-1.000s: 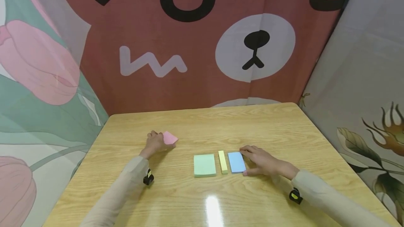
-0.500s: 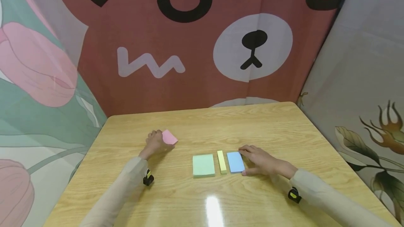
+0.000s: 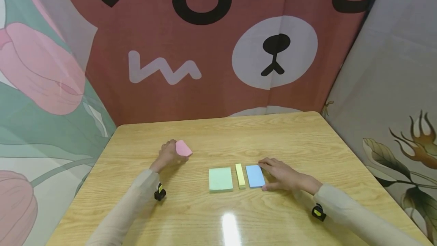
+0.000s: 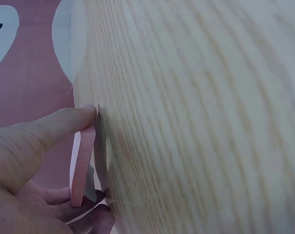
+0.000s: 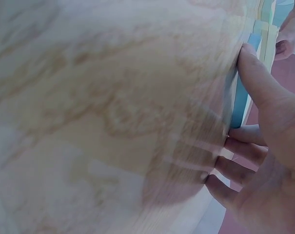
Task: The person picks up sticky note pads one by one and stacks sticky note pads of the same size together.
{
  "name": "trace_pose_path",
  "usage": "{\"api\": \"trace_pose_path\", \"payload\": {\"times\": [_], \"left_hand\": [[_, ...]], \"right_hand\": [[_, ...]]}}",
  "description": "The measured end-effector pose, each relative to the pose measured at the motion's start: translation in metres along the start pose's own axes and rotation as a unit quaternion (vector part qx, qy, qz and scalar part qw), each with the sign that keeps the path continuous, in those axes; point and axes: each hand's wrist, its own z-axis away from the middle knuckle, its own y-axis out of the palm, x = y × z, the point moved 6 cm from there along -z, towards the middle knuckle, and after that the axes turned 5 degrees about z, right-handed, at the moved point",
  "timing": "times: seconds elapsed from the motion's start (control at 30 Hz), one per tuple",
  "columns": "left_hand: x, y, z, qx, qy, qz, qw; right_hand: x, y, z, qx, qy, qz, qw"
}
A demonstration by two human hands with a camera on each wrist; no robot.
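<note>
My left hand (image 3: 168, 155) grips a pink sticky note pad (image 3: 183, 148) at the left of the table. In the left wrist view, the thumb is at one end of the pink pad (image 4: 82, 168) and the fingers at the other; a shadowed gap shows between pad and tabletop. At the right, a blue sticky note pad (image 3: 255, 176) lies flat. My right hand (image 3: 281, 175) holds it by opposite edges, thumb at the near corner and index finger at the far one. Its other fingertips rest on or close to the table in the right wrist view.
Left of the blue pad lies a narrow yellow sticky note pad (image 3: 240, 176), and beyond that a larger square green pad (image 3: 220, 180). All are in a row on the wooden table (image 3: 191, 215). A bear-print cloth (image 3: 211, 60) hangs behind the table's far edge.
</note>
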Motion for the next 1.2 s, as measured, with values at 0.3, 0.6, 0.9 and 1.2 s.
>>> {"api": "trace_pose_path", "payload": {"times": [0.3,0.6,0.9,1.2], "left_hand": [[-0.0015,-0.0015,-0.0014,-0.011,0.029,0.047,0.9984],[-0.0018,-0.0017,-0.001,-0.011,0.03,0.074,0.9967],[-0.0014,-0.0019,0.0008,-0.003,0.04,0.103,0.9939],[-0.0035,-0.0032,0.0017,0.029,0.031,0.098,0.9943]], "right_hand": [[0.0,0.0002,-0.0011,0.005,0.001,0.006,1.0],[0.002,-0.0015,-0.0004,0.008,0.003,0.0,1.0],[0.0015,-0.0007,-0.0008,0.001,-0.002,0.0,1.0],[0.0012,-0.0003,0.0,-0.002,-0.001,-0.007,1.0]]}}
